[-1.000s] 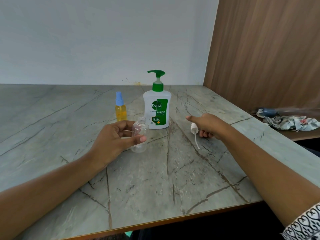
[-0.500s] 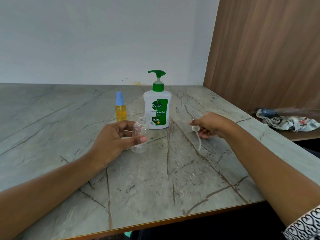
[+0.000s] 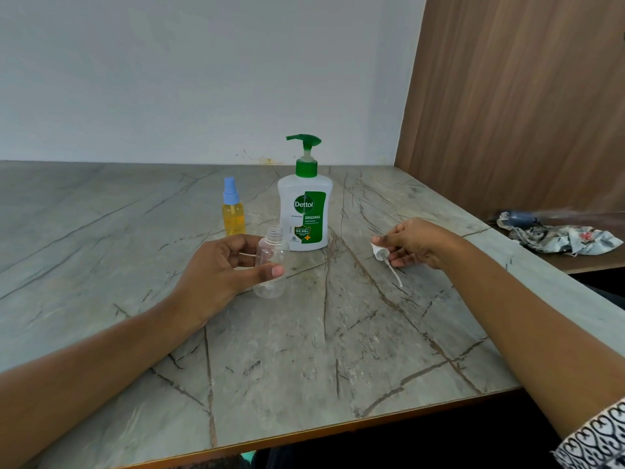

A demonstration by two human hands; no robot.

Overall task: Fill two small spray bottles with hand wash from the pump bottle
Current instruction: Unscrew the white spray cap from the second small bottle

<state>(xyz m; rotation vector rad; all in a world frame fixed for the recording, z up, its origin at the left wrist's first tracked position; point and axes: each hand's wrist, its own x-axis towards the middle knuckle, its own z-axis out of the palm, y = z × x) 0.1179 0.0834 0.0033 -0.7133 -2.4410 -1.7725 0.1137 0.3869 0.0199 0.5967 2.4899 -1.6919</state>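
Note:
My left hand [image 3: 216,265] grips an empty clear spray bottle [image 3: 272,265] with no cap, standing upright on the table. Behind it stands the white pump bottle [image 3: 304,211] of hand wash with a green pump head. To its left is a small spray bottle [image 3: 232,211] with a blue cap and yellow liquid inside. My right hand [image 3: 414,243] pinches a white spray cap [image 3: 380,250] whose thin dip tube slants down to the tabletop.
The grey marble-pattern table [image 3: 304,350] has its front edge close to me. A wooden panel [image 3: 524,96] rises on the right. Beyond the table's right edge, a crumpled patterned cloth [image 3: 568,236] lies on a lower brown surface.
My right hand has gone from resting over the white spray cap to pinching it and tilting it up slightly. The left hand and clear bottle have stayed still.

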